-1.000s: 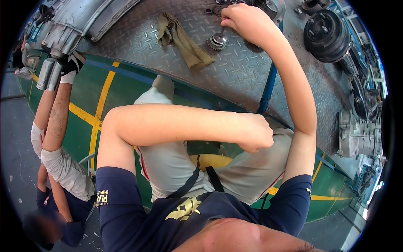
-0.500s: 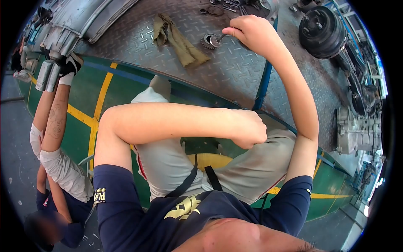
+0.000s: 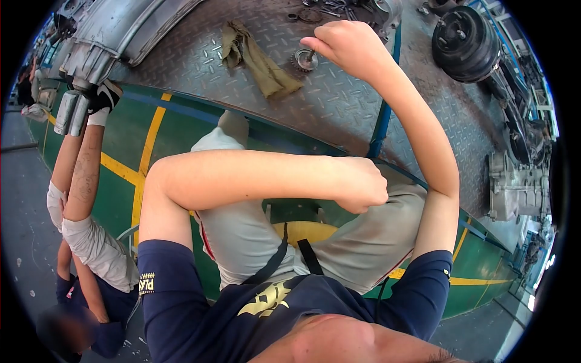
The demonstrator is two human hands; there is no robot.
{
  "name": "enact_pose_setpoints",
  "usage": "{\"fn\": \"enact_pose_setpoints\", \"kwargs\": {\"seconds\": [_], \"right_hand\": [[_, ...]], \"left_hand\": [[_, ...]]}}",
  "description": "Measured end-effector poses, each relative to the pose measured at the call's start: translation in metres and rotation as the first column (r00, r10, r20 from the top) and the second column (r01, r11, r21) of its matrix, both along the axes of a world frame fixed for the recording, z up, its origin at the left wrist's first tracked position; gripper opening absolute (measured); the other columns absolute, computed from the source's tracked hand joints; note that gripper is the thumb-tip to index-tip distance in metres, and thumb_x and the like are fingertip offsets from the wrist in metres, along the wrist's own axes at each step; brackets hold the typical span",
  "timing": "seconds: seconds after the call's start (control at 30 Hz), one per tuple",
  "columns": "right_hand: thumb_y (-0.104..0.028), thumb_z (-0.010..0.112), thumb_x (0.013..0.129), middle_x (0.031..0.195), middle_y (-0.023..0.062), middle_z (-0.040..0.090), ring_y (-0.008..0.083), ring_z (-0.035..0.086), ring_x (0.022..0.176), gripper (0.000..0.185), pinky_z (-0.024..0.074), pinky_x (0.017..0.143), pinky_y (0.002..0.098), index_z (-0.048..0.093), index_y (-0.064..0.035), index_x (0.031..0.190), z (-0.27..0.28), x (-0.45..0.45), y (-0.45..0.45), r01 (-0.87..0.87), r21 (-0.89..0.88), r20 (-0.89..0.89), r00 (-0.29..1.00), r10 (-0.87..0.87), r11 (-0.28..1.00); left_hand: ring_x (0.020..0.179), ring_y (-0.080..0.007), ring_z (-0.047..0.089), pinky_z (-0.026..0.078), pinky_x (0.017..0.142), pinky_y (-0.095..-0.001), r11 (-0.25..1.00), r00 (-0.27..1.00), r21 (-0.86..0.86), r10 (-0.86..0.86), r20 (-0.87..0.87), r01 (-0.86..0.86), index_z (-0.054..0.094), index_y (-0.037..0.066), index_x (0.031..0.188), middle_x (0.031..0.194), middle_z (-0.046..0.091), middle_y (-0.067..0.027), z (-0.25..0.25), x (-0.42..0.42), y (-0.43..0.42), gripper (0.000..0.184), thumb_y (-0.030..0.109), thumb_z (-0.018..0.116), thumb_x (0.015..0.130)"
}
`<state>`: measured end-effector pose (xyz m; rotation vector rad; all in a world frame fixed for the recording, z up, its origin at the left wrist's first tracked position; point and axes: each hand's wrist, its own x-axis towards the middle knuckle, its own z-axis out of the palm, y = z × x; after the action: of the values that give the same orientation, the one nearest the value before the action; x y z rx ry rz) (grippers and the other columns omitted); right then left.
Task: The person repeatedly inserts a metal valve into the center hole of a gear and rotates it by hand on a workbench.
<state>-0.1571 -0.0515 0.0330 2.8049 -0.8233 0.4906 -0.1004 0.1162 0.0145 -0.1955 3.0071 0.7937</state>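
At the top, my right hand [image 3: 345,48] is closed, its thumb and fingers pinching the thin stem [image 3: 312,54] of a small metal part. The lower end of that part is at a toothed gear ring [image 3: 296,65] lying on the metal table; whether it sits inside the ring or on top, I cannot tell. My left hand [image 3: 364,186] is a closed fist over my right thigh, with nothing showing in it. Left of the gear, a crumpled olive cloth [image 3: 257,63] lies on the tabletop.
The patterned metal table [image 3: 200,66] carries a large metal housing [image 3: 115,36] at left. A black drum [image 3: 465,45] and a metal casing [image 3: 517,187] are at right. Several small loose parts [image 3: 336,9] lie at the back. Another person [image 3: 97,242] sits at left.
My right hand has shifted slightly left, carrying the stemmed part from the gear ring's right side to over the ring. The stem now stands more upright. My left hand has hardly moved.
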Motion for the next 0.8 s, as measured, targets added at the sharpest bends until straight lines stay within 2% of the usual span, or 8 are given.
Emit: {"fn": "enact_pose_setpoints", "kwargs": {"seconds": [0.23, 0.43, 0.63, 0.73, 0.8], "right_hand": [[-0.027, 0.062, 0.098, 0.091, 0.0133, 0.065, 0.0334, 0.066, 0.092, 0.023, 0.0540, 0.079, 0.0435, 0.061, -0.0045, 0.092, 0.002, 0.007, 0.002, -0.055, -0.064, -0.005, 0.998, 0.055, 0.996], [-0.012, 0.066, 0.092, 0.093, 0.0136, 0.064, 0.0340, 0.065, 0.095, 0.012, 0.0544, 0.081, 0.0419, 0.060, -0.0023, 0.092, 0.004, 0.011, 0.006, -0.069, -0.090, -0.037, 0.997, 0.066, 0.994], [-0.009, 0.067, 0.088, 0.094, 0.0134, 0.065, 0.0333, 0.066, 0.098, 0.011, 0.0548, 0.081, 0.0417, 0.060, -0.0025, 0.093, 0.004, 0.011, 0.001, -0.084, -0.142, -0.071, 0.995, 0.074, 0.986], [-0.015, 0.066, 0.092, 0.092, 0.0128, 0.067, 0.0326, 0.068, 0.093, 0.012, 0.0552, 0.079, 0.0419, 0.062, -0.0039, 0.093, 0.015, 0.009, 0.000, -0.077, -0.075, -0.082, 0.994, 0.071, 0.994], [-0.024, 0.064, 0.095, 0.089, 0.0127, 0.068, 0.0331, 0.068, 0.088, 0.019, 0.0555, 0.076, 0.0426, 0.064, -0.0048, 0.092, 0.014, 0.007, -0.003, -0.043, -0.053, -0.103, 0.994, 0.038, 0.998]], "left_hand": [[0.076, -0.0376, 0.072, 0.057, 0.065, -0.0448, 1.000, 1.000, -0.009, 0.001, -0.026, -0.001, 0.072, -0.003, 0.076, 0.076, 0.071, -0.0215, 0.000, 0.002, 0.000, 0.018, 0.012, 0.062, 0.080], [0.076, -0.0376, 0.072, 0.057, 0.066, -0.0445, 1.000, 1.000, 0.001, 0.004, -0.015, -0.004, 0.072, -0.002, 0.077, 0.076, 0.071, -0.0207, 0.001, 0.003, 0.000, 0.018, 0.012, 0.062, 0.080], [0.076, -0.0377, 0.072, 0.057, 0.066, -0.0448, 1.000, 1.000, 0.014, 0.016, -0.002, -0.016, 0.072, -0.002, 0.077, 0.076, 0.071, -0.0209, 0.001, 0.005, 0.001, 0.018, 0.013, 0.063, 0.080], [0.076, -0.0377, 0.072, 0.057, 0.067, -0.0449, 1.000, 1.000, 0.019, 0.020, 0.005, -0.020, 0.072, -0.002, 0.077, 0.076, 0.071, -0.0211, 0.000, 0.005, 0.001, 0.018, 0.013, 0.063, 0.079], [0.077, -0.0377, 0.072, 0.057, 0.067, -0.0450, 1.000, 1.000, 0.020, 0.023, 0.002, -0.023, 0.072, -0.002, 0.077, 0.076, 0.071, -0.0212, 0.000, 0.005, 0.001, 0.018, 0.013, 0.063, 0.079]]}}
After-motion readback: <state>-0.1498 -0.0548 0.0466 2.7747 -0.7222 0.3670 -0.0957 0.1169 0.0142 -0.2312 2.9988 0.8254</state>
